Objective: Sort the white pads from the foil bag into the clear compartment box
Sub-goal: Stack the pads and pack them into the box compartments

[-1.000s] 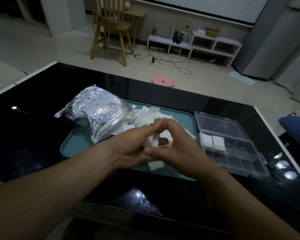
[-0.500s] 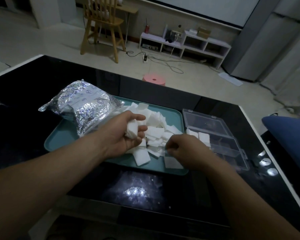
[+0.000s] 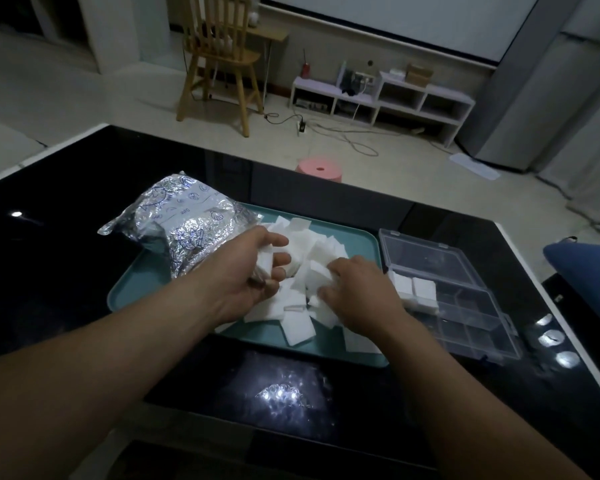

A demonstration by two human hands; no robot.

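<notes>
From my end of the feed, the left hand is the clearer of the two. Its fingers are curled round a small stack of white pads, with the thumb above and the fingers wrapped beneath. It hangs just above the left part of the loose heap. The right hand lies palm down on the right side of that heap, fingers bent and their tips buried among the pads. I cannot tell whether it pinches one or only rests there (the knuckles hide the tips). The two hands are near each other but apart, with pads showing between them.

The white pads lie in a jumbled pile across the middle of a teal tray, a few flat near its front edge. The foil bag lies on its side over the tray's left back corner, its mouth towards the pile, crinkled and printed in blue.

Just beside the tray's right edge sits the clear compartment box with its lid folded back. Two pads lie side by side in the compartments at the box's near left, close to my right hand.

Everything stands on a glossy black table that mirrors a ceiling lamp. Beyond the far edge a pink stool stands on the floor, with a wooden chair and a low white shelf unit farther back.
</notes>
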